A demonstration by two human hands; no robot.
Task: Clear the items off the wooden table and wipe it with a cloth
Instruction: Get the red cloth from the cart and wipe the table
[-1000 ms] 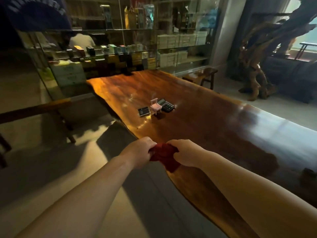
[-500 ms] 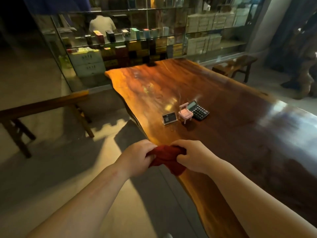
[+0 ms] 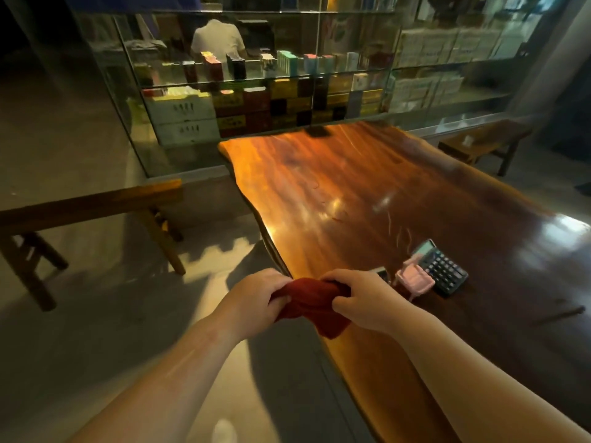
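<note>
A crumpled dark red cloth [image 3: 315, 303] hangs over the near left edge of the glossy wooden table [image 3: 319, 187]. My left hand [image 3: 256, 297] and my right hand [image 3: 361, 300] both grip it, one on each side. Just right of my right hand stand a small pink toy chair [image 3: 414, 278] and a black calculator [image 3: 441, 266] on the tabletop. A small dark card-like item [image 3: 382, 273] shows only partly behind my right hand.
A wooden bench [image 3: 86, 209] stands on the floor at the left. A glass display case [image 3: 271, 81] full of boxes runs behind the table's far end. Another low bench [image 3: 483, 142] sits at the far right. A person in white [image 3: 217, 39] shows in the glass.
The view has swung left and moved closer to the table. The chair, calculator and card now sit right next to my right hand. Both hands still hold the cloth.
</note>
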